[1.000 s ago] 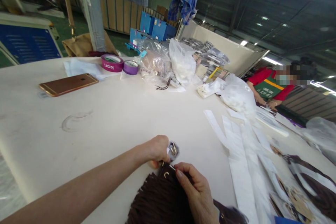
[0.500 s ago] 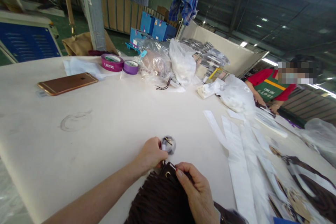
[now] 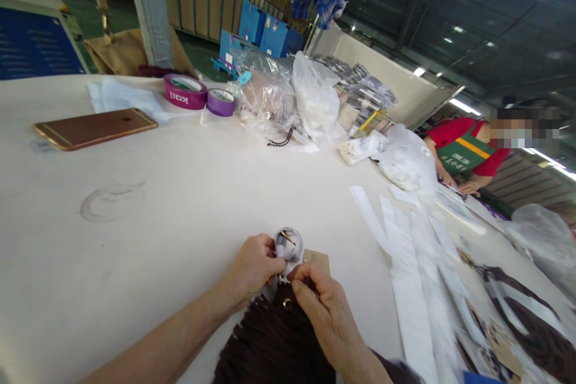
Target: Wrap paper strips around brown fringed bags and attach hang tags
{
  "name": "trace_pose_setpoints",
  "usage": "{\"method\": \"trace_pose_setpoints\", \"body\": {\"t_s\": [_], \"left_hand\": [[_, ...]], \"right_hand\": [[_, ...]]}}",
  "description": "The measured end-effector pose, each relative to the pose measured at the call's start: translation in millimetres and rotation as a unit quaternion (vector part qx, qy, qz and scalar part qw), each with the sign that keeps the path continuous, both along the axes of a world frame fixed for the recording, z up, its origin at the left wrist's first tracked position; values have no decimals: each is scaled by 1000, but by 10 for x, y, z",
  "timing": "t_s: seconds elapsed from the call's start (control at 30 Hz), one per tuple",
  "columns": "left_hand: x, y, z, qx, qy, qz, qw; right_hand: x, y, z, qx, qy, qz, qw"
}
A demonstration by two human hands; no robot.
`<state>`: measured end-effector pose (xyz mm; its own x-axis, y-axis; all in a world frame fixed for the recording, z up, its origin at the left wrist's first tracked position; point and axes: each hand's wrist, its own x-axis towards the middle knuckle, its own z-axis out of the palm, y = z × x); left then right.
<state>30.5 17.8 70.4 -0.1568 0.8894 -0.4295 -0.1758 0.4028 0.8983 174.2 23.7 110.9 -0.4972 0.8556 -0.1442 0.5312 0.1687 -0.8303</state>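
A dark brown fringed piece (image 3: 274, 342), which looks like part of a bag, lies at the table's near edge. Its upper tab carries a small gold-coloured ring (image 3: 287, 303). Just above the tab is a rounded metal piece in clear wrapping (image 3: 289, 244). My left hand (image 3: 258, 264) is closed, pinching the wrapping's left side. On the other side my right hand (image 3: 321, 306) has thumb and forefinger pressed together at the top of the tab; what lies between them is too small to make out. A tan tag (image 3: 318, 259) shows behind the right fingers.
A phone (image 3: 96, 128) and two tape rolls (image 3: 185, 91) lie at the back left. Plastic bags (image 3: 312, 99) stand along the far side. White strips (image 3: 409, 276) and brown straps (image 3: 524, 312) cover the right. Another person (image 3: 465, 150) works at the far right.
My right hand has shifted up and left from the tab's side to its top, close to my left fingers. The tan tag has come into sight. My left hand still pinches the wrapping.
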Motion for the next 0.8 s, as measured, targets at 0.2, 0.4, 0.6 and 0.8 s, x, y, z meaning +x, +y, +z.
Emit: {"method": "trace_pose_setpoints", "body": {"t_s": [0.2, 0.4, 0.6, 0.8], "left_hand": [[-7, -27, -1, 5, -13, 15, 1000], [-9, -46, 9, 12, -8, 19, 1000], [-10, -50, 0, 12, -1, 16, 1000], [-19, -49, 4, 16, 12, 11, 1000]], "right_hand": [[-18, -1, 6, 3, -12, -6, 1000], [-36, -32, -16, 9, -16, -15, 1000], [-72, -37, -32, 13, -24, -25, 999], [-75, -22, -38, 2, -25, -23, 999]]}}
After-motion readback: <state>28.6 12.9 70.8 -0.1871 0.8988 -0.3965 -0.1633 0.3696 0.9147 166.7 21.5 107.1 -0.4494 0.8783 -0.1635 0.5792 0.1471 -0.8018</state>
